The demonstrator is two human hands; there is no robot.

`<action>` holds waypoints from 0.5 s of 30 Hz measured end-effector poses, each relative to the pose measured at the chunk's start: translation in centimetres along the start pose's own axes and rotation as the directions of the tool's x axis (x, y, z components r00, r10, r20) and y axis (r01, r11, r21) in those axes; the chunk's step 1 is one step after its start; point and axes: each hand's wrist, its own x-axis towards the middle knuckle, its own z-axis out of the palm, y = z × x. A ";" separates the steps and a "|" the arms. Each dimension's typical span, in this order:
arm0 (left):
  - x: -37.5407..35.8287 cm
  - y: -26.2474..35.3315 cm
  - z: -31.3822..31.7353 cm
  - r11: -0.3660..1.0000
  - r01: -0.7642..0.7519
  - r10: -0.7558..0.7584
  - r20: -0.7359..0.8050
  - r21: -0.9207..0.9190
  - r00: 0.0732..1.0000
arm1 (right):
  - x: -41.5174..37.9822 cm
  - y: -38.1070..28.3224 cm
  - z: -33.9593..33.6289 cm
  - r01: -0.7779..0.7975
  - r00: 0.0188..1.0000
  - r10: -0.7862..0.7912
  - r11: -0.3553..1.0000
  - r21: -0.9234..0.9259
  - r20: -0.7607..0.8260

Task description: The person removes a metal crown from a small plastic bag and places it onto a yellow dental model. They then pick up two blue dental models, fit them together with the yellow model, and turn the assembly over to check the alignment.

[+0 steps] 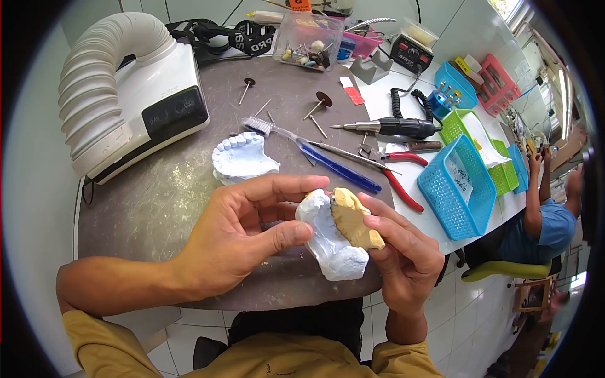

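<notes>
My left hand [230, 236] grips a pale blue-white plaster dental cast [324, 242] between thumb and fingers. In my right hand [409, 258] is a yellow dental cast [351, 223], pinched at its right side. The two casts meet along their tooth rows, tilted above the front of the bench. A small metallic bit shows near the top of the seam. Behind my left hand, another pale blue-white dental cast [242, 160] lies on the bench. Just beyond the held casts are a blue-handled toothbrush [337, 167] and a slim metal instrument [356, 157].
A white box with a ribbed hose [94, 88] stands at left. Rotary discs [323, 99], a handpiece [403, 127] and red-handled pliers [403, 192] lie on the bench. A blue basket [457, 189] is at right. Behind it sits a person in a blue shirt [548, 230].
</notes>
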 end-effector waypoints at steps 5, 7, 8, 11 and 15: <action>0.0 0.4 0.1 0.999 0.051 -0.051 -0.012 -0.002 0.999 | 0.2 -0.3 0.0 -0.046 0.999 0.046 0.998 0.037 0.011; 0.0 0.4 0.2 0.998 0.055 -0.055 -0.008 -0.015 0.998 | 0.2 -0.3 0.0 -0.070 0.997 0.069 0.995 0.070 0.018; 0.0 0.5 0.2 0.998 0.059 -0.059 -0.003 -0.029 0.998 | 0.1 -0.4 -0.1 -0.133 0.991 0.131 0.984 0.122 0.024; 0.0 0.3 0.2 0.996 0.044 -0.043 0.011 -0.073 0.999 | 0.3 -0.7 -0.3 -0.245 0.969 0.239 0.947 0.206 0.055; 0.2 0.0 0.0 0.993 0.041 -0.038 0.033 -0.111 0.999 | 1.0 -0.7 -0.8 -0.410 0.911 0.400 0.859 0.306 0.099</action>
